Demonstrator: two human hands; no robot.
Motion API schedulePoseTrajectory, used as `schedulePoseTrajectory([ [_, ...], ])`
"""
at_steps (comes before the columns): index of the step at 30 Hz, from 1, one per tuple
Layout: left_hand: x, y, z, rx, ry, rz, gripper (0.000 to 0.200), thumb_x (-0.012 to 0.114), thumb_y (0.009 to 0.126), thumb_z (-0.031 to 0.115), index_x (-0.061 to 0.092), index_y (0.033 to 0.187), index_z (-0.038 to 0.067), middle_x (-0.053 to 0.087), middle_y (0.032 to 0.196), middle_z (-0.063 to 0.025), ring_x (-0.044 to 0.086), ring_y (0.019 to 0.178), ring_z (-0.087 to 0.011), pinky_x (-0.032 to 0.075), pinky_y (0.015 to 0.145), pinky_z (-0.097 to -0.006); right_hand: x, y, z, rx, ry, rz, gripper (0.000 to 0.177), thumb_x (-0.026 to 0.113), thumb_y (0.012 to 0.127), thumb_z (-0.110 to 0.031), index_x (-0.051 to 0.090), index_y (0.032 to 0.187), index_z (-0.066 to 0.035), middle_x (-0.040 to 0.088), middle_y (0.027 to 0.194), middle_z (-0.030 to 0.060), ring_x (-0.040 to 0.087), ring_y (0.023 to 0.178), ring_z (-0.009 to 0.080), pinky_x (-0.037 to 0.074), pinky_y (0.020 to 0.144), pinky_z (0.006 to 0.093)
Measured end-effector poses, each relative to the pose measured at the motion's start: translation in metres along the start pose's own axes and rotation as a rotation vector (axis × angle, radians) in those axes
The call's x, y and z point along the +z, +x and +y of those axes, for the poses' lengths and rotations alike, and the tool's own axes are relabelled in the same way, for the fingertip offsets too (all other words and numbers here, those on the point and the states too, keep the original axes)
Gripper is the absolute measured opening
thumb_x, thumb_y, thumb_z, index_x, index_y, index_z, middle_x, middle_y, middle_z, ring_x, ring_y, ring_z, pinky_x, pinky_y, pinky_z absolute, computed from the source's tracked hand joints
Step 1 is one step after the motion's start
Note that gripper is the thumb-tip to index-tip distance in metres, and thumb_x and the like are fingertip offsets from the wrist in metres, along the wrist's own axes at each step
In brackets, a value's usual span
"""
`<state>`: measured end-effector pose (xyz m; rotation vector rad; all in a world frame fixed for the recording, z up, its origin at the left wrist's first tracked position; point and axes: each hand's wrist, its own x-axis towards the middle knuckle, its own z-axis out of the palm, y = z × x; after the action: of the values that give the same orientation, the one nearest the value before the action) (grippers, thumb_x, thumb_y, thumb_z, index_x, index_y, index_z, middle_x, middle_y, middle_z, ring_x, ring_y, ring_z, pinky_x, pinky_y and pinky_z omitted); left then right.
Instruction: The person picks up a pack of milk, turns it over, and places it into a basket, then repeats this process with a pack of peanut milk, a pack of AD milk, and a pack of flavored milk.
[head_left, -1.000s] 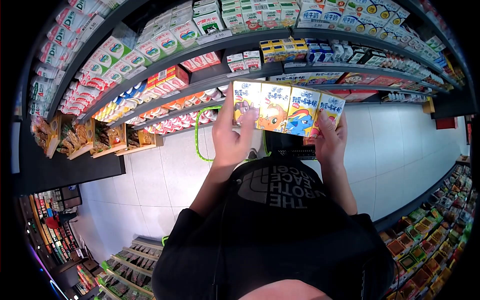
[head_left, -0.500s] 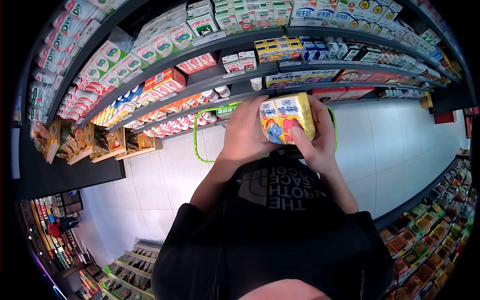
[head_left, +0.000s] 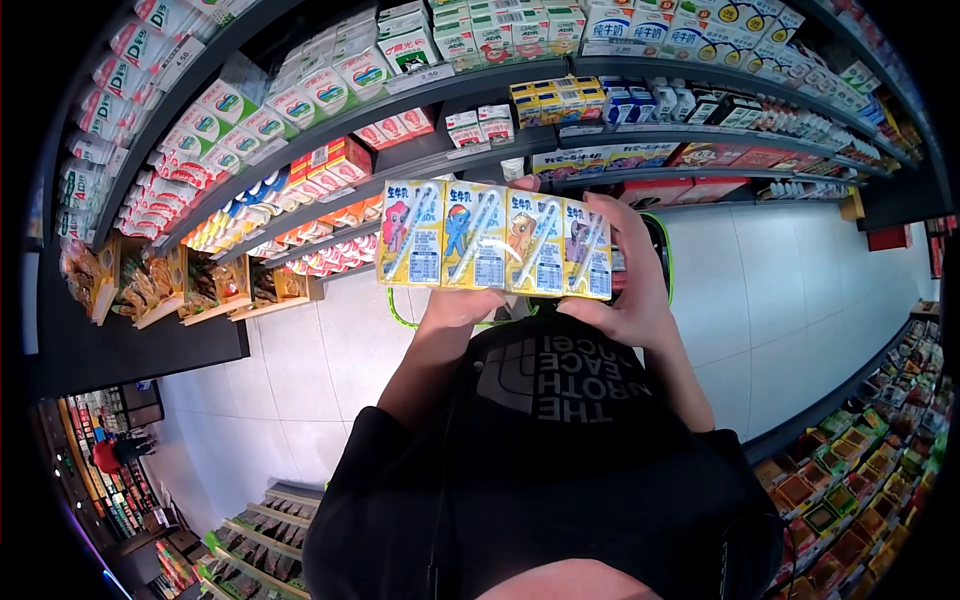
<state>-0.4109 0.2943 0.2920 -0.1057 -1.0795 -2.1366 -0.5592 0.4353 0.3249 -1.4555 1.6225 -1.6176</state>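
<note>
Far left: curved shelves (head_left: 300, 150) packed with milk cartons and pouches, with wooden snack trays (head_left: 215, 285) at the low end. Pale tiled floor (head_left: 330, 360) below. Small figure in red (head_left: 105, 455) far down the aisle at lower left, too small to make out. Left hand (head_left: 455, 305) is under the left half of the four-pack (head_left: 495, 240), palm and thumb against its lower edge; the fingers are hidden behind the cartons, so it's a supporting hold, not a visible wrap. The four-pack is up at chest height in front of the person, level and long side across, and it covers part of the lower shelf rows. It has four yellow cartons side by side, each with a cartoon pony, a printed label panel and a straw taped diagonally. A fingertip shows over the top edge near the middle; cannot tell which hand it belongs to. Right hand (head_left: 630, 290) is clamped around the right end, fingers curled over the end carton, palm under the corner. Both hands are closed on the same pack. A green-rimmed basket (head_left: 665, 260) sits directly behind and below the pack, mostly covered by the hands and cartons. Black hoodie (head_left: 560, 450) fills the lower centre. To the right is more tiled floor, then a low display (head_left: 850, 470) of small coloured packs along the aisle edge.
</note>
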Motion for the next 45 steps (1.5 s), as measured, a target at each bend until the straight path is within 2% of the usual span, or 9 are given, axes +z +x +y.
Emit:
schedulePoseTrajectory([
  [1, 0.001, -0.001, -0.001, 0.008, 0.009, -0.008, 0.095, 0.09, 0.068, 0.024, 0.034, 0.144, 0.01, 0.036, 0.149, -0.0234, 0.035, 0.141, -0.0357, 0.038, 0.111, -0.0529, 0.001, -0.001, 0.007, -0.003, 0.07, -0.022, 0.104, 0.094, 0.06, -0.025, 0.036, 0.143, -0.002, 0.044, 0.139, 0.0141, 0.049, 0.126, 0.0254, 0.04, 0.105, 0.0395],
  [4, 0.001, 0.0, -0.003, 0.023, -0.02, -0.038, 0.096, 0.091, 0.067, 0.026, 0.035, 0.144, 0.01, 0.037, 0.148, -0.0233, 0.035, 0.141, -0.0354, 0.038, 0.112, -0.0531, 0.001, -0.006, 0.008, 0.019, 0.149, -0.029, 0.111, 0.092, 0.063, -0.023, 0.024, 0.147, 0.002, 0.04, 0.143, 0.0194, 0.046, 0.131, 0.0276, 0.037, 0.109, 0.0401],
  [5, 0.001, 0.0, -0.003, 0.018, -0.019, -0.039, 0.097, 0.092, 0.066, 0.025, 0.035, 0.144, 0.011, 0.037, 0.148, -0.0233, 0.035, 0.141, -0.0353, 0.038, 0.112, -0.0531, 0.002, -0.005, 0.009, 0.006, 0.172, -0.031, 0.115, 0.093, 0.061, -0.021, 0.022, 0.147, 0.001, 0.04, 0.141, 0.0184, 0.046, 0.131, 0.0274, 0.037, 0.109, 0.0396],
  [12, 0.001, 0.003, 0.006, -0.039, -0.006, -0.069, 0.105, 0.095, 0.061, 0.02, 0.034, 0.145, 0.012, 0.037, 0.148, -0.0224, 0.037, 0.139, -0.0343, 0.037, 0.112, -0.0514, 0.005, -0.004, 0.007, -0.019, 0.207, 0.034, 0.115, 0.095, 0.058, -0.025, 0.024, 0.146, 0.0, 0.04, 0.139, 0.0174, 0.047, 0.127, 0.026, 0.038, 0.108, 0.0386],
  [21, 0.001, 0.002, 0.005, -0.001, 0.002, -0.076, 0.106, 0.094, 0.062, 0.018, 0.03, 0.146, 0.009, 0.037, 0.148, -0.0213, 0.038, 0.138, -0.0337, 0.033, 0.114, -0.0501, 0.007, -0.004, 0.012, -0.003, 0.221, 0.08, 0.123, 0.099, 0.05, -0.026, 0.025, 0.146, -0.005, 0.043, 0.137, 0.015, 0.049, 0.126, 0.0247, 0.039, 0.107, 0.0385],
  [24, -0.008, 0.002, 0.005, -0.069, 0.058, -0.125, 0.108, 0.086, 0.061, 0.012, 0.024, 0.149, 0.015, 0.031, 0.151, -0.0223, 0.029, 0.144, -0.0367, 0.028, 0.117, -0.0556, 0.007, -0.003, 0.014, -0.003, 0.226, 0.088, 0.123, 0.098, 0.051, -0.027, 0.024, 0.146, -0.004, 0.043, 0.137, 0.0159, 0.049, 0.125, 0.0254, 0.039, 0.106, 0.0387],
  [30, -0.009, 0.002, 0.0, -0.057, 0.036, -0.126, 0.108, 0.084, 0.062, 0.011, 0.022, 0.15, 0.015, 0.029, 0.152, -0.0245, 0.028, 0.144, -0.0384, 0.029, 0.116, -0.0558, 0.005, -0.003, 0.014, 0.018, 0.21, 0.093, 0.124, 0.097, 0.052, -0.031, 0.023, 0.147, -0.004, 0.043, 0.135, 0.0181, 0.049, 0.126, 0.0279, 0.04, 0.107, 0.0404],
  [33, 0.003, 0.003, 0.004, -0.062, -0.039, -0.058, 0.099, 0.092, 0.065, 0.017, 0.033, 0.142, 0.008, 0.036, 0.147, -0.0208, 0.037, 0.139, -0.0326, 0.034, 0.114, -0.0498, 0.004, -0.004, 0.016, 0.026, 0.203, 0.096, 0.125, 0.098, 0.052, -0.03, 0.022, 0.148, -0.005, 0.043, 0.137, 0.0184, 0.049, 0.127, 0.0286, 0.04, 0.108, 0.0413],
  [45, -0.002, -0.004, 0.006, -0.113, -0.005, -0.071, 0.1, 0.091, 0.067, 0.026, 0.029, 0.144, 0.008, 0.035, 0.149, -0.0192, 0.033, 0.141, -0.0323, 0.028, 0.117, -0.0485, 0.005, -0.006, 0.017, 0.02, 0.191, 0.088, 0.127, 0.098, 0.051, -0.029, 0.02, 0.149, -0.006, 0.043, 0.138, 0.0194, 0.049, 0.128, 0.0294, 0.04, 0.108, 0.0422],
])
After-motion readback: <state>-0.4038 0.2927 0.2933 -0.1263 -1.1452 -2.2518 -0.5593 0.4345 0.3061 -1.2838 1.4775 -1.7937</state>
